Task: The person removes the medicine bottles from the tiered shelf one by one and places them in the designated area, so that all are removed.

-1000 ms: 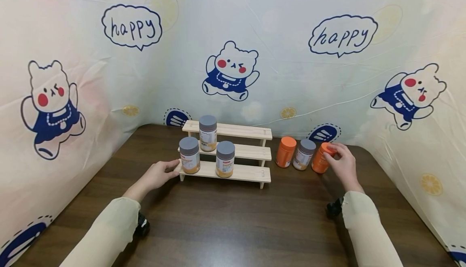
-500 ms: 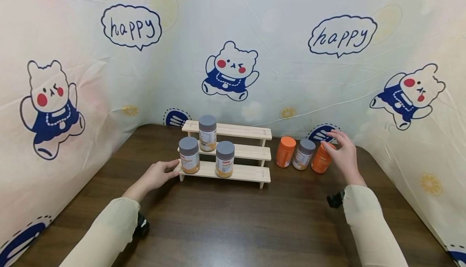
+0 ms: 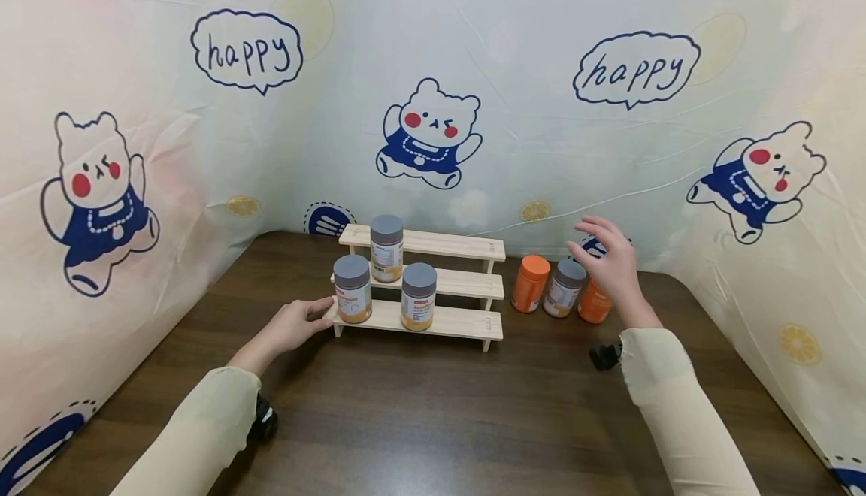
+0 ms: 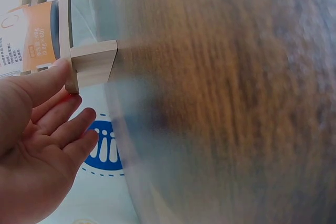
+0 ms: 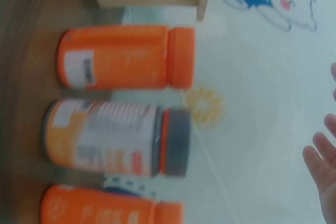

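My left hand [image 3: 295, 325] pinches the left end of the lowest step of a three-tier wooden display rack [image 3: 460, 321], thumb above and fingertips at the underside in the left wrist view. Two grey-lidded supplement bottles [image 3: 419, 297] stand on that step, and another grey-lidded bottle [image 3: 386, 249] stands on the middle step. My right hand [image 3: 612, 263] is raised, fingers spread and holding nothing, over the bottles right of the rack. There an orange bottle [image 3: 531, 284], a grey-lidded bottle [image 3: 564, 288] and a second orange bottle [image 3: 594, 303] stand in a row. The hand partly hides the last.
The rack and bottles stand on a dark wooden table [image 3: 433, 421], toward its back. A printed cloth [image 3: 514, 128] with cartoon bears hangs behind and at both sides. Each wrist wears a small black camera [image 3: 604, 356].
My right hand has let go of the rightmost orange bottle, risen and moved left over the row. My left hand has stayed at the rack's end.
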`<state>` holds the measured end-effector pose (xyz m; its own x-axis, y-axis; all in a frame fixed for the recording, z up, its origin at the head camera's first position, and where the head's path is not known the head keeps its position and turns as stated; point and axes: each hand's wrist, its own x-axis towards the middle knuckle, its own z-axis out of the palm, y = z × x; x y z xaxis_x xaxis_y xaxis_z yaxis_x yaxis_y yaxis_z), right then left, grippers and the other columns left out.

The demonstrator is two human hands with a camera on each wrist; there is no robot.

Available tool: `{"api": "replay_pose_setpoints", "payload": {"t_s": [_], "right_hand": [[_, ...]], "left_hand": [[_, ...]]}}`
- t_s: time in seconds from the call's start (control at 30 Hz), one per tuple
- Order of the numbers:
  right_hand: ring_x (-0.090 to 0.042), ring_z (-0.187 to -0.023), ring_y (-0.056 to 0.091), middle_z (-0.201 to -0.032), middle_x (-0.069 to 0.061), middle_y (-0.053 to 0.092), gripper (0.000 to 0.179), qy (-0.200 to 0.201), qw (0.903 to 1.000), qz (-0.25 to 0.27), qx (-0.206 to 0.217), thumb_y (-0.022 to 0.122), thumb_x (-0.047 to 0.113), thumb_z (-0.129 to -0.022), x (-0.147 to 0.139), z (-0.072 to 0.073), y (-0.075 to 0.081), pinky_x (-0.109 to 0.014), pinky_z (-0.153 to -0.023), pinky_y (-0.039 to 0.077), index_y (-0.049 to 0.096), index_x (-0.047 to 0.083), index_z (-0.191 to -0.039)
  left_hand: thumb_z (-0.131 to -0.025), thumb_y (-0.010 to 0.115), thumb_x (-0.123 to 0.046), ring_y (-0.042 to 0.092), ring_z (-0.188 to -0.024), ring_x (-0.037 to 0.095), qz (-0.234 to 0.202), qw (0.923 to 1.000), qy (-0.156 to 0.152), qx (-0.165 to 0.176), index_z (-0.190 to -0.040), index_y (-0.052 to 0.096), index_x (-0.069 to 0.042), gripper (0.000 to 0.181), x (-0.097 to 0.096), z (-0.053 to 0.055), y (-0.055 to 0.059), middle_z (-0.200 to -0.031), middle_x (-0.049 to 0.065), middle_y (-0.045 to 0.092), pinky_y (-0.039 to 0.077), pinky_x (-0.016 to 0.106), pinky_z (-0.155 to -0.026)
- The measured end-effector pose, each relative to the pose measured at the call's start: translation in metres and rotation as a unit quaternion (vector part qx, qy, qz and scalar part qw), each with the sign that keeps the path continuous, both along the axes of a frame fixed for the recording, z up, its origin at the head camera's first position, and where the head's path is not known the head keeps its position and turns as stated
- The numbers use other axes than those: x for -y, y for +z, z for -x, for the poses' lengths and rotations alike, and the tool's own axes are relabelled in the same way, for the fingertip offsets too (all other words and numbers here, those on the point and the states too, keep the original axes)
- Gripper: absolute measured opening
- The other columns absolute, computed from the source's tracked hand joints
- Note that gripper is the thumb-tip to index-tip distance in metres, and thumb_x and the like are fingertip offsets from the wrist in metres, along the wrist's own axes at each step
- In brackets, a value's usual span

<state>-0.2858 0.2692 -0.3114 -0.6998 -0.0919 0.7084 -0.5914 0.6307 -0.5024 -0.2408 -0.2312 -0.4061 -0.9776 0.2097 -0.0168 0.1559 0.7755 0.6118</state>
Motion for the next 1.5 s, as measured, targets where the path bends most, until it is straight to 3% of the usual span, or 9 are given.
{"api": "replay_pose_setpoints", "payload": {"t_s": [0.33, 0.67, 1.13, 1.5], "right_hand": [[-0.029, -0.116, 0.047, -0.122, -0.015, 0.055, 0.030, 0.076, 0.9951, -0.027, -0.057, 0.072, 0.003, -0.078, 0.043, 0.001, 0.021, -0.050, -0.093, 0.038, 0.066, 0.000, -0.107], [-0.026, -0.117, 0.047, -0.123, -0.013, 0.054, 0.030, 0.127, 0.9881, -0.052, -0.069, 0.072, 0.004, -0.079, 0.087, 0.002, 0.034, -0.046, -0.091, 0.040, 0.066, 0.001, -0.108], [-0.021, -0.116, 0.047, -0.121, -0.011, 0.056, 0.031, 0.191, 0.9775, -0.076, -0.047, 0.072, 0.011, -0.081, 0.151, 0.014, 0.029, -0.037, -0.095, 0.039, 0.065, 0.003, -0.110], [-0.021, -0.111, 0.051, -0.116, -0.010, 0.059, 0.030, 0.201, 0.9756, -0.082, -0.029, 0.073, 0.015, -0.080, 0.192, 0.020, 0.025, -0.033, -0.094, 0.040, 0.066, 0.003, -0.107]], "left_hand": [[-0.091, 0.058, -0.021, 0.037, -0.123, 0.042, -0.002, 1.0000, -0.002, 0.000, -0.135, 0.044, 0.001, 0.051, -0.001, -0.001, 0.000, -0.135, 0.023, 0.042, 0.032, 0.055, -0.096], [-0.091, 0.059, -0.021, 0.038, -0.122, 0.042, -0.002, 1.0000, -0.005, -0.006, -0.134, 0.045, 0.002, 0.050, -0.001, -0.001, 0.001, -0.134, 0.023, 0.043, 0.033, 0.055, -0.095], [-0.091, 0.059, -0.020, 0.038, -0.122, 0.041, -0.008, 1.0000, 0.000, 0.002, -0.134, 0.044, 0.002, 0.051, -0.001, -0.002, 0.002, -0.134, 0.023, 0.042, 0.032, 0.055, -0.096], [-0.092, 0.059, -0.022, 0.037, -0.123, 0.041, -0.009, 1.0000, 0.000, 0.002, -0.135, 0.044, 0.001, 0.052, -0.001, -0.003, 0.002, -0.135, 0.022, 0.041, 0.033, 0.054, -0.096]]}}
